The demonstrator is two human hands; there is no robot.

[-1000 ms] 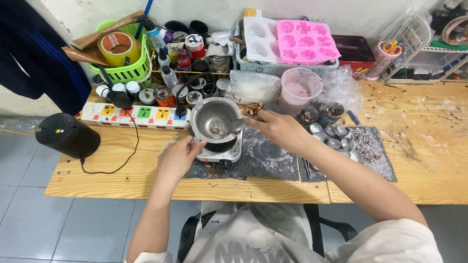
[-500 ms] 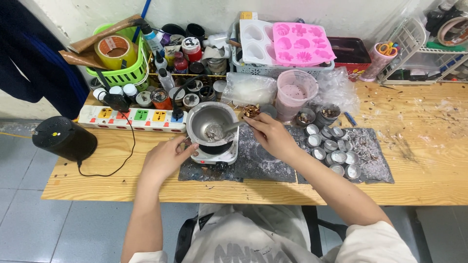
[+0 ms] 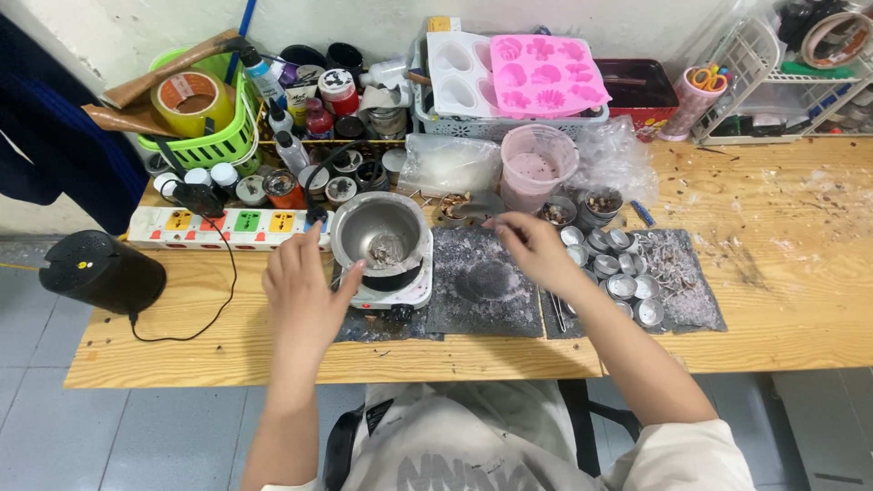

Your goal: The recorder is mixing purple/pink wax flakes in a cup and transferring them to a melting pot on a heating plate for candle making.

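Cluttered wooden bench [image 3: 773,300] — left hand [image 3: 305,282] open beside metal pot [image 3: 380,233]; right hand [image 3: 527,244] pinches spoon [image 3: 475,212].

Metal pot [image 3: 380,234]: on hot plate [image 3: 393,286], table centre.
Power strip [image 3: 223,226]: at the pot's 9 o'clock.
Speaker [image 3: 100,270]: beyond the strip, 8 o'clock, at the table's edge.
Basket [image 3: 205,136] holding tape roll [image 3: 185,95]: 10 o'clock.
Bottles and jars [image 3: 309,118]: 11 o'clock, behind the pot.
Plastic cup [image 3: 537,167]: 2 o'clock.
Silicone moulds [image 3: 546,75]: behind the cup, on a crate.
Small tins [image 3: 618,273]: 3 o'clock, on a mat [image 3: 687,291].
Left hand [image 3: 305,286]: 8 o'clock, thumb at the pot.
Right hand [image 3: 532,245]: between pot and tins.
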